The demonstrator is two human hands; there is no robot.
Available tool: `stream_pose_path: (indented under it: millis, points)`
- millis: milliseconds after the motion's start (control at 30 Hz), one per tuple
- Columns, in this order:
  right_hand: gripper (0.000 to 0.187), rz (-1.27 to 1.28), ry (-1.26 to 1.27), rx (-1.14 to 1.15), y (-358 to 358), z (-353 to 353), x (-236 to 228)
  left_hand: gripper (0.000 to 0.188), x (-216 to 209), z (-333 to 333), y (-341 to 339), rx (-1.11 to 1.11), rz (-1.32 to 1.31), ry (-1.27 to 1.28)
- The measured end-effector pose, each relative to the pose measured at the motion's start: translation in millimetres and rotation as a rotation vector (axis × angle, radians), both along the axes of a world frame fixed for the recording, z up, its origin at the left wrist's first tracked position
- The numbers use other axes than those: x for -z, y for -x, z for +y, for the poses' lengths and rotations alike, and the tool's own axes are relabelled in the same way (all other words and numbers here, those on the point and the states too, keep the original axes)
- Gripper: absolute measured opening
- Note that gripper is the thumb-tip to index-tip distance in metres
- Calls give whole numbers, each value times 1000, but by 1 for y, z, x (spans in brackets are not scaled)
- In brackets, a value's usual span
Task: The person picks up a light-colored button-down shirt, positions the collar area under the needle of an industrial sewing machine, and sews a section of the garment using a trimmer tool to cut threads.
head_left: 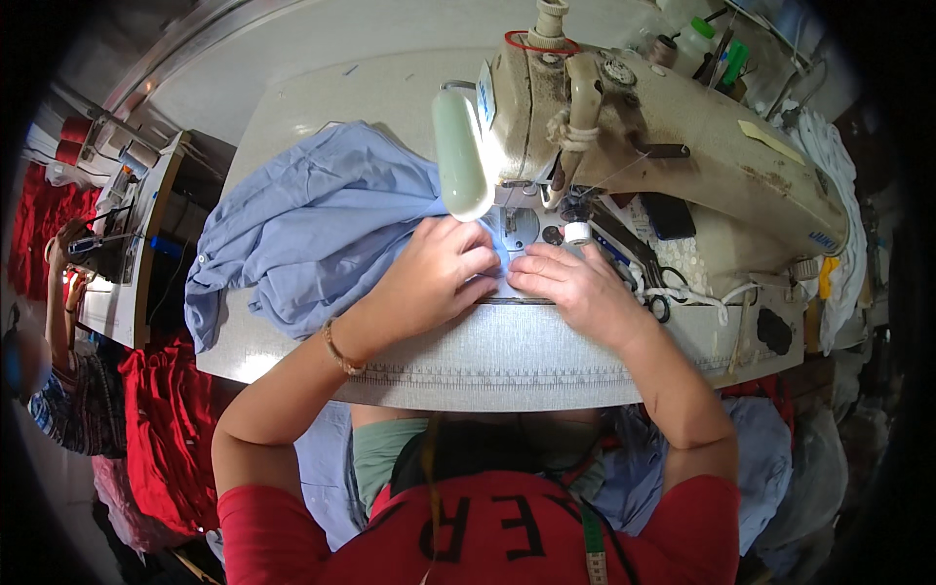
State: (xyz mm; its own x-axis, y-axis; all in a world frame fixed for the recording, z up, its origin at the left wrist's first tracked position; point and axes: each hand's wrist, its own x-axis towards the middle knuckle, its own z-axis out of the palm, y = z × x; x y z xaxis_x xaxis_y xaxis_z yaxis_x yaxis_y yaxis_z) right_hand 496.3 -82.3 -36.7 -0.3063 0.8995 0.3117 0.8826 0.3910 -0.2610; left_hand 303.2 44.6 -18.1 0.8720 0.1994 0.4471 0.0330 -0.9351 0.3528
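Observation:
A light blue shirt [322,210] lies bunched on the table to the left, its narrow end running under the front of a beige sewing machine [663,127]. My left hand [434,273] rests on that end with curled fingers, gripping the cloth just left of the metal needle plate [523,226]. From the other side my right hand [583,291] holds the cloth's edge, its fingers bent close together in front of the plate. Only a small gap separates the fingertips of both hands. The pale green lamp [460,161] lights this spot and hides part of the cloth.
Right of the plate lie a white spool [577,233], black-handled scissors [661,304], a dark phone [667,215] and a white cord [694,294]. A measuring strip [487,379] runs along the table's front edge. Red cloth [166,429] hangs at left, near another person's hand [64,244].

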Motion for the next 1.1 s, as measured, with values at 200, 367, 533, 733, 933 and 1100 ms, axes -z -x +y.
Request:
stream_pose_path:
  millis: [200, 367, 533, 733, 933, 1100]
  points:
    - [25, 52, 39, 2, 0, 2, -2, 15, 16, 2, 6, 32, 62, -61]
    - [24, 57, 49, 6, -1, 2, -1, 21, 19, 2, 4, 77, 73, -178]
    - [24, 53, 43, 8, -2, 1, -1, 25, 18, 2, 4, 118, 106, -66]
    - [26, 58, 66, 6, -2, 2, -3, 25, 19, 2, 7, 109, 125, -163]
    - [29, 155, 96, 67, -6, 4, 6, 25, 18, -1, 8, 107, 163, -286]
    - [29, -61, -37, 44, 3, 2, 3, 24, 19, -1, 8, 88, 166, -297]
